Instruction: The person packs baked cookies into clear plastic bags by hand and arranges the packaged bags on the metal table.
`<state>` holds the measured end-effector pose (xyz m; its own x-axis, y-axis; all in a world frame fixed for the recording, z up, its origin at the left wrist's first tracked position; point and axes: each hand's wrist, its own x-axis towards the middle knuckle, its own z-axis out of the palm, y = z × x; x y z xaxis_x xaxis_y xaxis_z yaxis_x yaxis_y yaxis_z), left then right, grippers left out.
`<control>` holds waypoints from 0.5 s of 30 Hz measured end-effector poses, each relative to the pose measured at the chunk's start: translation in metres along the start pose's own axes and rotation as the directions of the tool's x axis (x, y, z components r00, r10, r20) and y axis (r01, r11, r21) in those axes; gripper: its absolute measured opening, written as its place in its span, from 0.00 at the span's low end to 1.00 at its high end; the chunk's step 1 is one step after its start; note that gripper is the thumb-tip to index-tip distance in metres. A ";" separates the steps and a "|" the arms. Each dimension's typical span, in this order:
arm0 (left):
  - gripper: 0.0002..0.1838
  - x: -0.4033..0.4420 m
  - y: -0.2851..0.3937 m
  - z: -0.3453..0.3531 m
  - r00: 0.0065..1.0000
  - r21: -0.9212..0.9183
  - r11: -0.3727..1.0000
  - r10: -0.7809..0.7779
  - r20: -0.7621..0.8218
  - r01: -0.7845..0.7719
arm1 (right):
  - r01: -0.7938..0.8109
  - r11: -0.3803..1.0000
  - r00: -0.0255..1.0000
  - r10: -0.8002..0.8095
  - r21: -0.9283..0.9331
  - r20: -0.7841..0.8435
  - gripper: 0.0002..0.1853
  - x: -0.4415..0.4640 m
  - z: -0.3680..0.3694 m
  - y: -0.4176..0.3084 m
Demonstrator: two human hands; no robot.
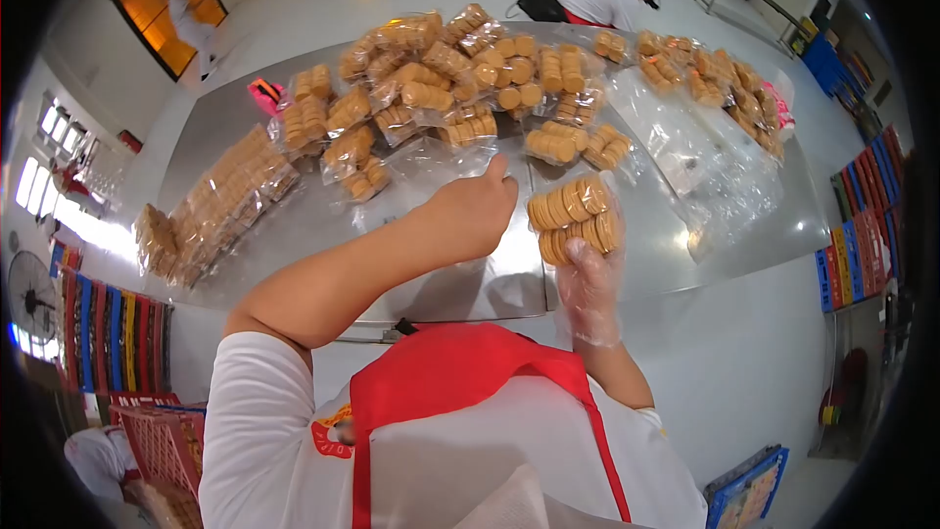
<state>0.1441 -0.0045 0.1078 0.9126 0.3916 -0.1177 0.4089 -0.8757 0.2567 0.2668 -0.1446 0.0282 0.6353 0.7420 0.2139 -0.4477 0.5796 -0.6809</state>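
Head view: a biscuit pack point(570, 211) was gripped by the right hand point(595, 284); left hand point(478, 211) unclear; row point(233, 198) aligned, heap point(423, 78) unaligned.

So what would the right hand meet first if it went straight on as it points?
Probably the bagged biscuits lying just beyond the pack the right hand holds; its height is unclear, so it might pass above.

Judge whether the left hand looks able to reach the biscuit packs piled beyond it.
Likely yes: the left hand is near the biscuit packs, with only clear plastic between; the right hand, holding biscuits, is off to one side.
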 end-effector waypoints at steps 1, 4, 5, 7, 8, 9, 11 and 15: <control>0.28 -0.005 -0.002 -0.005 1.000 -0.028 1.000 0.005 -0.028 -0.006 | 0.033 0.999 0.999 -0.033 -0.004 0.024 0.46 0.004 0.005 0.006; 0.32 -0.013 -0.013 -0.011 0.991 -0.129 0.991 0.024 -0.133 -0.041 | 0.113 0.993 0.990 -0.110 -0.035 0.086 0.45 0.013 0.018 0.016; 0.32 -0.016 -0.016 -0.012 0.985 -0.165 0.985 0.030 -0.172 -0.059 | 0.138 0.985 0.983 -0.123 -0.107 0.134 0.44 0.014 0.020 0.018; 0.33 -0.022 -0.020 -0.014 0.969 -0.201 0.974 0.057 -0.239 -0.107 | 0.200 0.949 0.962 -0.143 -0.242 0.232 0.42 0.017 0.021 0.019; 0.34 -0.024 -0.022 -0.014 0.960 -0.218 0.967 0.071 -0.272 -0.133 | 0.239 0.879 0.949 -0.121 -0.413 0.292 0.41 0.017 0.021 0.019; 0.34 -0.026 -0.022 -0.015 0.957 -0.219 0.966 0.075 -0.281 -0.140 | 0.283 0.775 0.934 -0.088 -0.564 0.347 0.40 0.016 0.020 0.018; 0.34 -0.028 -0.017 -0.016 0.951 -0.221 0.963 0.085 -0.297 -0.155 | 0.369 0.571 0.903 -0.034 -0.733 0.428 0.39 0.017 0.024 0.019; 0.33 -0.040 -0.002 -0.008 0.950 -0.023 0.993 0.106 -0.295 -0.118 | -0.003 0.749 0.933 0.241 -0.662 0.268 0.33 0.019 0.039 0.020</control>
<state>0.1071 -0.0161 0.1198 0.9107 0.3623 0.1983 0.2983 -0.9091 0.2908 0.2455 -0.1053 0.0456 0.3160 0.9221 0.2235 0.0793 0.2090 -0.9747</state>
